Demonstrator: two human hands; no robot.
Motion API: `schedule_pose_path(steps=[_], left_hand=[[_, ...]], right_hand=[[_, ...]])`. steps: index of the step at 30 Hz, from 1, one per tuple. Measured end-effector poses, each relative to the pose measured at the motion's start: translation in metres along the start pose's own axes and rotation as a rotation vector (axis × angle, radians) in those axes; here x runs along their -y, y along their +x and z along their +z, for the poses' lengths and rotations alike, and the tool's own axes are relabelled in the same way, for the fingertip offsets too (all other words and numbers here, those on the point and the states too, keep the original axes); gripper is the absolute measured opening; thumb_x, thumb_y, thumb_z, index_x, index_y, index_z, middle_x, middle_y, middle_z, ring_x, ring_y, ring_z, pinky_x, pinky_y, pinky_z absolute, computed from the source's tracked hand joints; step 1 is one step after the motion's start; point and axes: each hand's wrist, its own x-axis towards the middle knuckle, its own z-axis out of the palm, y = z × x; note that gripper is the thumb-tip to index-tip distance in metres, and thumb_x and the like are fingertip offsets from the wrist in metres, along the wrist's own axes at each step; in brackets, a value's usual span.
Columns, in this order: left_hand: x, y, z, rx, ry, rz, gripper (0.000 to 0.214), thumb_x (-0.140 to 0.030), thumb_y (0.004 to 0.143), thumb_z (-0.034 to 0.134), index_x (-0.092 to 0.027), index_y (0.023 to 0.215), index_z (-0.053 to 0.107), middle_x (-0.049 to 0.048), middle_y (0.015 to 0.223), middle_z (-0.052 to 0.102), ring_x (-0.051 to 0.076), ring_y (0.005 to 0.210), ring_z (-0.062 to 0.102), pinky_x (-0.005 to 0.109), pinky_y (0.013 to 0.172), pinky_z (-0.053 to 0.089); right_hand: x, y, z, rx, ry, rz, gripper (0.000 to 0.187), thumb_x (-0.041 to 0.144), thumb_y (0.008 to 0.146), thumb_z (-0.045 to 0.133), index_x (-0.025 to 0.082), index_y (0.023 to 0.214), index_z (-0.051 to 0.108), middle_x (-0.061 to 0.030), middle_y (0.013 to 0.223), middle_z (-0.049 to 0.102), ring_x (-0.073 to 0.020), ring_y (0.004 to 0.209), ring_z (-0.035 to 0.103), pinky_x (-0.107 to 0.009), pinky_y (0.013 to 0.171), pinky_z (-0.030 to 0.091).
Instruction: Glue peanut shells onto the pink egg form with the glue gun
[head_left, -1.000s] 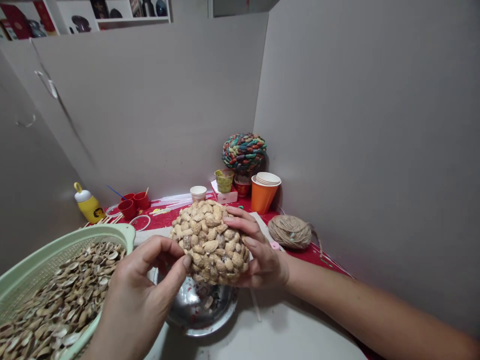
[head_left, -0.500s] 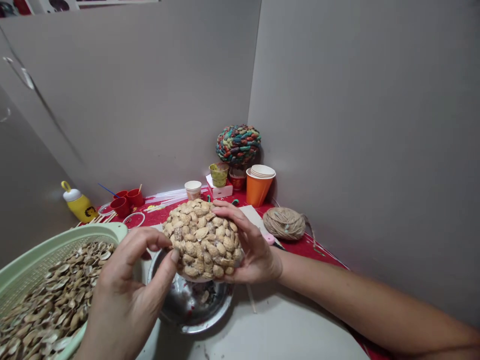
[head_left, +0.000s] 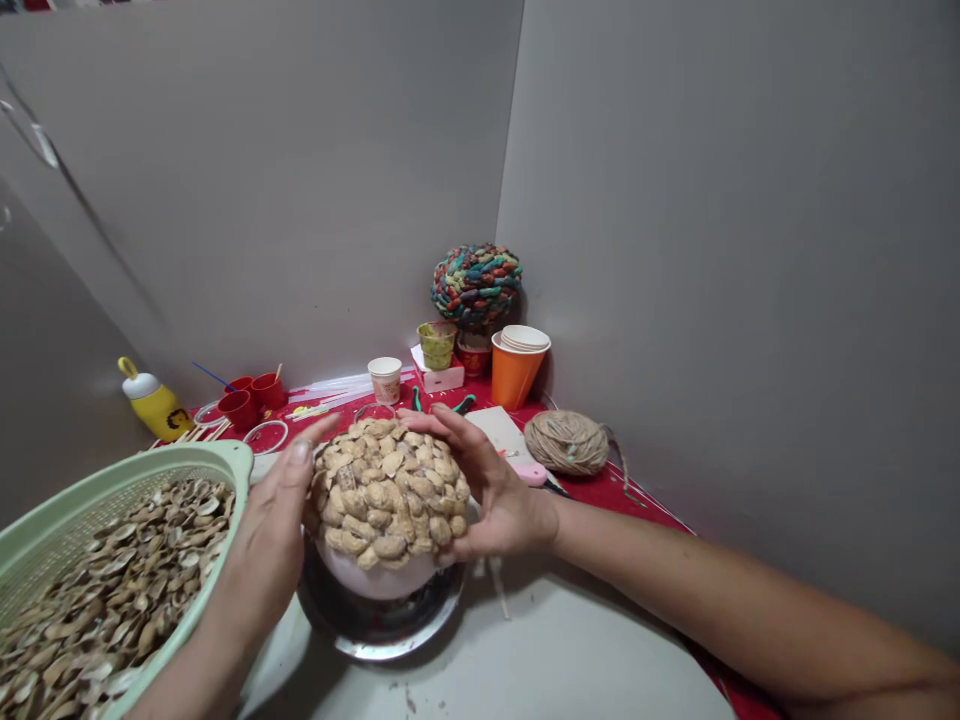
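Observation:
A ball covered with peanut shells is held between my two hands over a metal bowl. Its underside shows a bare white surface. My left hand presses against the ball's left side, thumb up near the top edge, other fingers partly hidden behind. My right hand wraps round the right side, fingers over the back and thumb low. At the left, a pale green basket full of empty shell halves stands beside my left forearm.
A ball of twine lies to the right on the red cloth. Behind stand an orange cup, a white paper cup, a multicoloured ball-topped ornament, red cups and a yellow bottle. Grey walls close in the corner.
My left hand has gone from pinching at the ball's left edge to cupping its side. The ball has tilted and shifted slightly left, baring more of its white underside.

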Motion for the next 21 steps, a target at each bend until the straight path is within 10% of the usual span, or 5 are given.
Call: schedule_pose_path(steps=[11,16,21], left_hand=[[0.037,0.008,0.014,-0.005,0.128,0.006,0.053,-0.058,0.092,0.043,-0.022,0.125,0.061,0.0087,0.129,0.063,0.028,0.118,0.057,0.044,0.102,0.043],[0.036,0.0,0.021,-0.005,0.232,0.082,0.044,-0.053,0.095,0.04,-0.024,0.119,0.061,0.0072,0.124,0.063,0.026,0.114,0.057,0.045,0.1,0.042],[0.034,-0.006,0.027,0.002,0.282,0.156,0.038,-0.048,0.096,0.04,-0.025,0.12,0.058,0.0074,0.126,0.059,0.025,0.116,0.053,0.043,0.102,0.039]], right_hand=[[0.007,0.019,-0.03,0.37,-0.266,0.221,0.098,0.039,0.071,0.082,0.03,0.152,0.027,-0.0146,0.155,0.029,-0.03,0.147,0.022,-0.053,0.116,0.026],[0.049,0.032,-0.026,0.065,-0.426,-0.037,0.038,0.025,0.084,0.07,0.018,0.12,0.061,-0.0123,0.12,0.058,-0.0206,0.115,0.055,-0.043,0.101,0.045],[0.078,0.027,0.007,0.011,-0.775,-0.213,0.005,0.014,0.084,0.062,0.014,0.086,0.067,-0.0053,0.08,0.062,-0.0166,0.081,0.054,-0.038,0.082,0.047]])
